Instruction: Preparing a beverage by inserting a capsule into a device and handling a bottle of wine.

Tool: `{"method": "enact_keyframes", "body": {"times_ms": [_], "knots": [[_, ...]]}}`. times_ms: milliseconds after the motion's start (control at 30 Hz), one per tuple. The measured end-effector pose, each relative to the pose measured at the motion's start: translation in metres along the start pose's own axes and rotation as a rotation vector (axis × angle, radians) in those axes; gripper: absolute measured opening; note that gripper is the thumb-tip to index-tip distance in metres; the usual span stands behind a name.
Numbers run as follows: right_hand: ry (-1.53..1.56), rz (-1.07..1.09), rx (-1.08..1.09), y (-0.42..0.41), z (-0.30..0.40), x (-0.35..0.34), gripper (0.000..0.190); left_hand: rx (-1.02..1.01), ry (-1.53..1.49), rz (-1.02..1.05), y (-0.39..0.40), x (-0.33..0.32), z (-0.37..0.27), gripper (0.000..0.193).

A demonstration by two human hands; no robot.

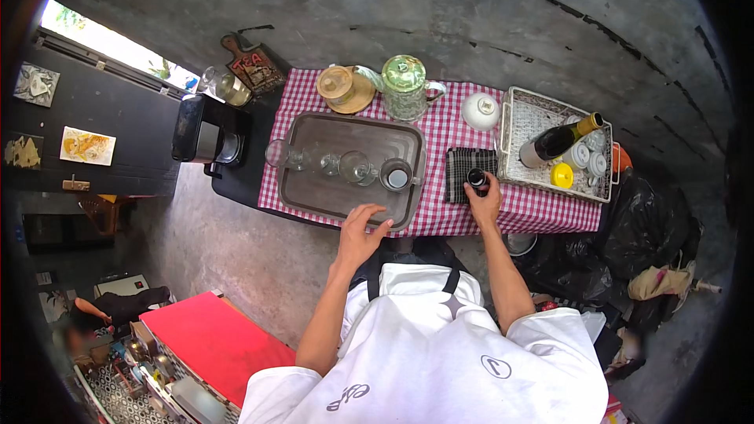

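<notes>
My right hand [486, 197] is closed around a small black cylindrical thing [476, 177] on a folded dark checked cloth [456, 168]. My left hand [362, 229] hovers with fingers apart over the front edge of a brown serving tray [330, 200] and holds nothing. On the tray stand a clear glass cup [354, 166], more clear glassware to its left, and a glass mug [396, 175] with a handle at the right. Another clear glass [277, 153] lies across the tray's left rim. What the black thing is cannot be told.
Behind the tray are a green-lidded glass pitcher [404, 88], a wooden-lidded pot [336, 83] and an upturned white bowl [480, 112]. A white wicker basket [506, 147] with a bottle [559, 140] and cups stands right; a black coffee maker [206, 135] is left. Another person [129, 306] is far lower left.
</notes>
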State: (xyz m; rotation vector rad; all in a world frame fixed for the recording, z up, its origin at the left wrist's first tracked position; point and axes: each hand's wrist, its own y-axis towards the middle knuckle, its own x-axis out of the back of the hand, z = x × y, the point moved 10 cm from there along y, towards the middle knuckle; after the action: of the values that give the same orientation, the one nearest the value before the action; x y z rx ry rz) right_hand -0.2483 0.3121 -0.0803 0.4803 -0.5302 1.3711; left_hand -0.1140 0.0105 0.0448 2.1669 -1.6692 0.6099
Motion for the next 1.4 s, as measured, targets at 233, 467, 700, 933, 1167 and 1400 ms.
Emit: {"method": "enact_keyframes", "body": {"times_ms": [233, 467, 700, 933, 1167, 1400], "knots": [[0.067, 0.003, 0.058, -0.013, 0.047, 0.011, 0.053, -0.219, 0.155, 0.051, 0.045, 0.008, -0.018, 0.038], [0.126, 0.068, 0.221, -0.033, 0.145, -0.003, 0.05, -0.337, 0.42, 0.332, 0.091, -0.02, 0.002, 0.074], [0.117, 0.082, 0.279, -0.045, 0.169, -0.037, 0.052, -0.444, 0.589, 0.527, 0.1, -0.049, 0.013, 0.088], [0.052, 0.109, 0.292, -0.056, 0.173, -0.055, 0.053, -0.373, 0.475, 0.549, 0.104, -0.054, 0.024, 0.084], [0.021, 0.128, 0.318, -0.055, 0.183, -0.056, 0.055, -0.343, 0.513, 0.526, 0.109, -0.054, 0.031, 0.08], [-0.017, 0.118, 0.375, -0.053, 0.179, -0.059, 0.058, -0.315, 0.526, 0.549, 0.11, -0.053, 0.031, 0.079]]}}
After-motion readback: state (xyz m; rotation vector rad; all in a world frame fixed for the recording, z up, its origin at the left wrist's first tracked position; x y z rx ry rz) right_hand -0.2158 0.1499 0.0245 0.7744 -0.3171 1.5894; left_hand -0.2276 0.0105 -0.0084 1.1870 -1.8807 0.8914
